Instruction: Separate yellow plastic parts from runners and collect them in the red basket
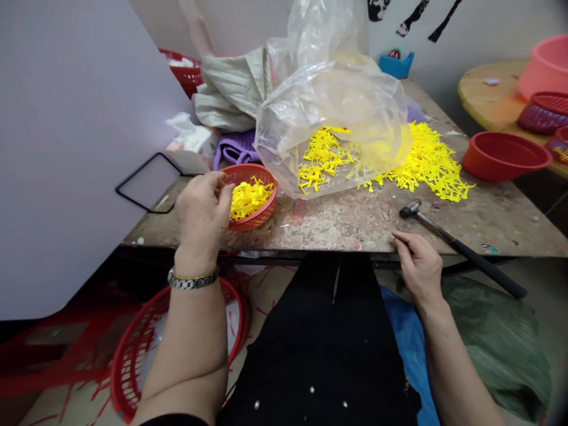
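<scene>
My left hand (203, 208) is at the left rim of a small red plastic basket (270, 204) on the table. The basket holds small yellow plastic pieces (251, 198). This hand's fingers are curled with the thumb near them, and their tips are partly hidden; I cannot make out anything in them. At the table's front edge is my right hand (418, 261), its fingers folded in and thumb against the index finger; what they hold, if anything, is too small to see. Right of it lies a hammer (470, 251) with a black handle overhanging the edge.
A clear plastic bag (288, 139) lies open on the worn table (337, 228), yellow pieces inside it. More yellow pieces are heaped (432, 163) to its right. A red bowl (506, 157) stands at the right. A large white panel (84, 148) rises on the left, above a red floor basket (128, 367).
</scene>
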Demonstrator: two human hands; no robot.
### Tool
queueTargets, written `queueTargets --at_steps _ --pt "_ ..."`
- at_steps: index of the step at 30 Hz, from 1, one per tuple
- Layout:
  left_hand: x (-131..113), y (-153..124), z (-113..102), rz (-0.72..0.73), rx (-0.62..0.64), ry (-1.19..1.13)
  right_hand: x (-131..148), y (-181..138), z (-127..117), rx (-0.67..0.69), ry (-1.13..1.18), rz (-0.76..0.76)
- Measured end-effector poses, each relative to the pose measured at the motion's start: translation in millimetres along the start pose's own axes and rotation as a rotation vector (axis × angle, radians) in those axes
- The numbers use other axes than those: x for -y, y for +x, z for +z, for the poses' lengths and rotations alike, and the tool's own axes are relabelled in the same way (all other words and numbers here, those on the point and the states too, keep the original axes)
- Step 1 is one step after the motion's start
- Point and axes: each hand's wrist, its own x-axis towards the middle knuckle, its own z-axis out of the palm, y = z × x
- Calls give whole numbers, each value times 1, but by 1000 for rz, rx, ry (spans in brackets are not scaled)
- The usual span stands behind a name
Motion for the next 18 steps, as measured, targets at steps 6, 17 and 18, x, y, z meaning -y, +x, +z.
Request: queueTargets --at_steps 6,17,18 --pt "-37 -12 6 94 26 -243 2 -4 3 -11 -52 -58" --pt "-96 4 87 281 409 -286 -1 -8 6 -39 -108 -109" --pt "-99 8 95 273 454 -215 -1 -8 6 -41 -111 -110"
